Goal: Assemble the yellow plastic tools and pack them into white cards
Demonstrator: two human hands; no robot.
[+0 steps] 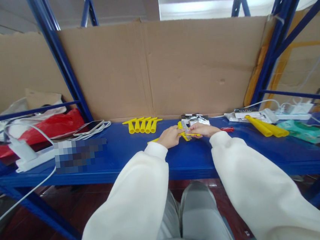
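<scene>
Both hands meet over the blue shelf (180, 159), and a slip looks likely: the yellow plastic piece (184, 134) is thin and pinched only at the fingertips, so a twist could flick it away. Left hand (170, 137) has fingers closed on it; right hand (202, 130) is closed on its other end. Just beyond the fingertips lie a foil packet (195, 120) and a row of yellow pieces (142, 124).

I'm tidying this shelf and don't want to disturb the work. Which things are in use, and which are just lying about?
In use:
left hand and right hand, meeting on a yellow piece
row of yellow pieces
silvery packets

Lying about:
phone
power strip
red bag
yellow tubes
</scene>
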